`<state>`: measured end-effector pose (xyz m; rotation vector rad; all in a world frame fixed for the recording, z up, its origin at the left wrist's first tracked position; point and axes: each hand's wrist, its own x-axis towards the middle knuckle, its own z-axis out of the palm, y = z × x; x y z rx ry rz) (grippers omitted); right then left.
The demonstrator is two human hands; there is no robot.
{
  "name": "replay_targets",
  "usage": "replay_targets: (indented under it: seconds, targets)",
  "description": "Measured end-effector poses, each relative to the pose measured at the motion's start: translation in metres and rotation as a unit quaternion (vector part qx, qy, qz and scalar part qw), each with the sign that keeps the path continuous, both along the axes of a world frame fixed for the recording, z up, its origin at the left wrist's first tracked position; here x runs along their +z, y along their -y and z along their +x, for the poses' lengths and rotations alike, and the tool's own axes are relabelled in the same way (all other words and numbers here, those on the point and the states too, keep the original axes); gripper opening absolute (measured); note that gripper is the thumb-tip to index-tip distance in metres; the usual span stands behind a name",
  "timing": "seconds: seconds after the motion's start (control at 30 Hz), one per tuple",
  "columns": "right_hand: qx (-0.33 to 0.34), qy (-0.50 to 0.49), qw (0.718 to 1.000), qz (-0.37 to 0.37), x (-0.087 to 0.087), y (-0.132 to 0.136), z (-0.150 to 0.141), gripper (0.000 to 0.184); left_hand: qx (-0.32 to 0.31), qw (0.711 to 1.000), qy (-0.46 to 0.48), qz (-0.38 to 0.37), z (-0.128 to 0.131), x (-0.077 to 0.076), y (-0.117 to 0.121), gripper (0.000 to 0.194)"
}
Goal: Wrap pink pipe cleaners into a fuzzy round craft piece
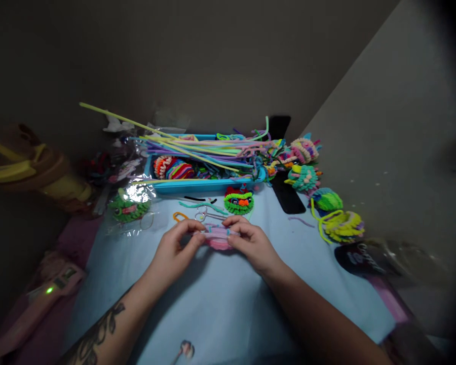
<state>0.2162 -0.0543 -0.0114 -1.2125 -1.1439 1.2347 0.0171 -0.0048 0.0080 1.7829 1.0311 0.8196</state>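
Observation:
A pink and lilac piece of pipe-cleaner work (219, 238) is stretched sideways between my hands, low over the pale blue cloth. My left hand (180, 247) pinches its left end between thumb and fingers. At the other end, my right hand (253, 241) grips it the same way. Small light blue bits show on its upper edge. Just behind it lie scissors (204, 215), partly hidden by my right fingers. An orange pipe-cleaner loop (180, 216) is beside my left fingertips. Beyond the right hand sits a green and red pipe-cleaner figure (238, 201).
A blue tray (209, 186) at the back holds many pipe cleaners (197, 150). Several fuzzy figures, one of them teal (304, 177), line the right. A bagged green figure (129, 207) lies left. A black cap-like object (359, 258) is on the right edge.

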Motion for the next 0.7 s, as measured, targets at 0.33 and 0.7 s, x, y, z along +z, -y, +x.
replay_targets:
  seconds: [0.33,0.7]
  targets:
    - [0.004,-0.184,0.982,-0.044,0.0017,0.0020,-0.0060,0.027,-0.014,0.996,-0.012,0.086,-0.0061,-0.0011,-0.0037,0.014]
    - [-0.023,-0.088,0.996,0.003,-0.0005,0.0010,0.0025,0.028,-0.021,0.970,-0.080,0.228,-0.0068,-0.0094,-0.0067,0.013]
